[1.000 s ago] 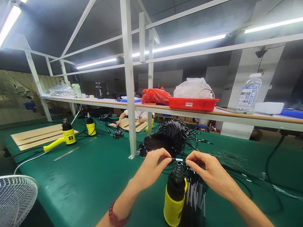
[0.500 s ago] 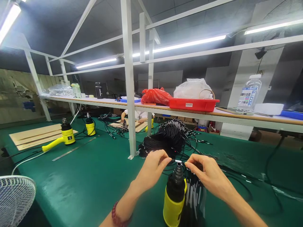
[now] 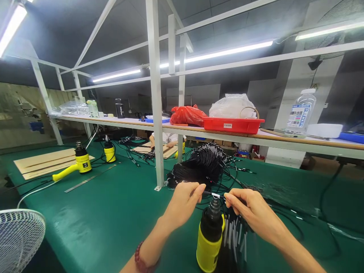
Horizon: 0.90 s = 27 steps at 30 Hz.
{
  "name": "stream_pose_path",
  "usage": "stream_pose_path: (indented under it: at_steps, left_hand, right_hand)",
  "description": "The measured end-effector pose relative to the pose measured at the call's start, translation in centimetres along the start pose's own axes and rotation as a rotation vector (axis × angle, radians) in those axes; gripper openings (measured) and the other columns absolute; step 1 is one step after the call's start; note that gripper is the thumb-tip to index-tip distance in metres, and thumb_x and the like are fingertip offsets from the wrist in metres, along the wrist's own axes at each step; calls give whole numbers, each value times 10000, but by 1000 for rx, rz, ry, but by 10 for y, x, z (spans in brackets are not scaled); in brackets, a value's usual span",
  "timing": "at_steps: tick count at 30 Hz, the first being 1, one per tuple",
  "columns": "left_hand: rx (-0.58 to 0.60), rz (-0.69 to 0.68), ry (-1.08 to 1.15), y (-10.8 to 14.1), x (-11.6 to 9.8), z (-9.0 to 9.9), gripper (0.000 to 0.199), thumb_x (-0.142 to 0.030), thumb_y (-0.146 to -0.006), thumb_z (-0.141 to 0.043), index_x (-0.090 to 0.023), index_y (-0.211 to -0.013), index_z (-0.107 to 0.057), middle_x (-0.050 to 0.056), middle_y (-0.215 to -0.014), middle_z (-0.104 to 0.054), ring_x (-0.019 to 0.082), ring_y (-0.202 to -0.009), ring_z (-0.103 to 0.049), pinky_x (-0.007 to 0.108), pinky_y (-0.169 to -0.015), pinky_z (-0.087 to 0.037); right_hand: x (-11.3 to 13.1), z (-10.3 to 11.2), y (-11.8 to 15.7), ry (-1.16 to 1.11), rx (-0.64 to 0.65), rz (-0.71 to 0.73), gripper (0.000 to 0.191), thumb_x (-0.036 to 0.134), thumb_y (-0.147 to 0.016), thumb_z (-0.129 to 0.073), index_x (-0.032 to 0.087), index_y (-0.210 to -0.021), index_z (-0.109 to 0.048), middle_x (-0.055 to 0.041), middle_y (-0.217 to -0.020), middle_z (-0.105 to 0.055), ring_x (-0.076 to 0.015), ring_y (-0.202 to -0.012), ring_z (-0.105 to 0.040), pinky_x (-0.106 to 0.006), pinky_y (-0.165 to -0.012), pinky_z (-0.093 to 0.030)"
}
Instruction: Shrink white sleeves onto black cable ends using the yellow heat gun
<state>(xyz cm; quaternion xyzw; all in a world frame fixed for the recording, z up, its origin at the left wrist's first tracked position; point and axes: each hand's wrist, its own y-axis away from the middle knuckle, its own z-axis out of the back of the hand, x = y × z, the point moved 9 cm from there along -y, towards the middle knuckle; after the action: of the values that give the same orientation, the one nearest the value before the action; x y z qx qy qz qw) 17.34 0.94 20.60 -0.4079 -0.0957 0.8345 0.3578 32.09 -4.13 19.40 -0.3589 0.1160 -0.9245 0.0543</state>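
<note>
my left fingers (image 3: 196, 189) and right fingers (image 3: 229, 196) pinch a black cable (image 3: 208, 193), its white sleeve (image 3: 215, 195) just above the nozzle (image 3: 214, 208) of an upright yellow heat gun (image 3: 209, 248).

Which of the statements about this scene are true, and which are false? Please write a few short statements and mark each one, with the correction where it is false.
1. The left hand and the right hand pinch a black cable with a white sleeve. True.
2. The yellow heat gun between the hands lies on its side. False: it stands upright, nozzle up.
3. The red bead bracelet is on the right wrist. False: it is on the left wrist.
4. The red tray stands on the shelf above the green bench. True.
5. The clear plastic bottle stands on the floor. False: it stands on the shelf, right of the red tray.
</note>
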Motion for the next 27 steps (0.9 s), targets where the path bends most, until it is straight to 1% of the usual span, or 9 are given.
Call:
stream_pose_path:
  at_steps: [4,7,13,18,22,24,25,27]
  left_hand:
    - [0,15,27,1,1,-1,503,-447,-965,-321,-178,-553,-428,-41,-536,-432,107,-540,-393,241,-562,-278]
    - [9,42,55,0,1,-2,473,-440,-940,-371,-180,-547,-411,-45,-532,-405,106,-538,-359,237,-536,-262]
    - [2,101,87,-2,5,1,416,-422,-891,-472,-170,-561,-458,-45,-566,-453,105,-573,-392,228,-553,-283]
    - [-37,81,60,-2,3,4,364,-395,-882,-499,-168,-597,-510,-34,-588,-498,114,-590,-423,232,-554,-291]
    - [-74,62,19,1,-4,7,349,-379,-891,-502,-169,-612,-519,-26,-606,-527,121,-603,-450,242,-565,-305]
    - [-70,43,51,2,-9,8,353,-387,-920,-458,-172,-654,-548,-22,-635,-543,126,-631,-473,243,-589,-325]
    - [-63,36,79,3,-9,10,353,-394,-936,-427,-175,-698,-570,-20,-660,-554,130,-654,-487,243,-605,-338]
    - [-47,48,125,8,-3,12,336,-413,-954,-382,-187,-827,-597,-14,-722,-575,139,-703,-511,242,-641,-363]
  right_hand:
    - [1,2,2,18,7,5,482,531,-924,-341,199,-658,-567,27,-547,-465,-114,-493,-361,-248,-480,-258]
    - [2,4,3,12,5,6,472,531,-918,-355,200,-663,-572,25,-554,-456,-114,-497,-333,-253,-476,-245]
    - [5,8,4,25,-32,41,389,480,-906,-418,205,-651,-522,28,-593,-477,-129,-568,-387,-252,-524,-274]
    - [5,4,4,30,-38,36,352,454,-905,-431,210,-670,-526,29,-602,-488,-134,-576,-389,-252,-525,-275]
    - [7,3,6,17,-41,33,367,471,-899,-437,209,-663,-537,26,-597,-500,-132,-568,-400,-256,-524,-282]
    - [1,9,5,-2,-82,16,394,509,-885,-440,209,-652,-546,24,-590,-499,-134,-562,-411,-260,-522,-295]
    - [-7,14,4,-24,-117,-7,404,532,-874,-444,210,-659,-559,21,-590,-508,-136,-559,-427,-262,-520,-310]
    - [-34,25,1,-76,-209,-92,411,574,-846,-463,211,-716,-606,6,-613,-565,-153,-577,-497,-270,-546,-374]
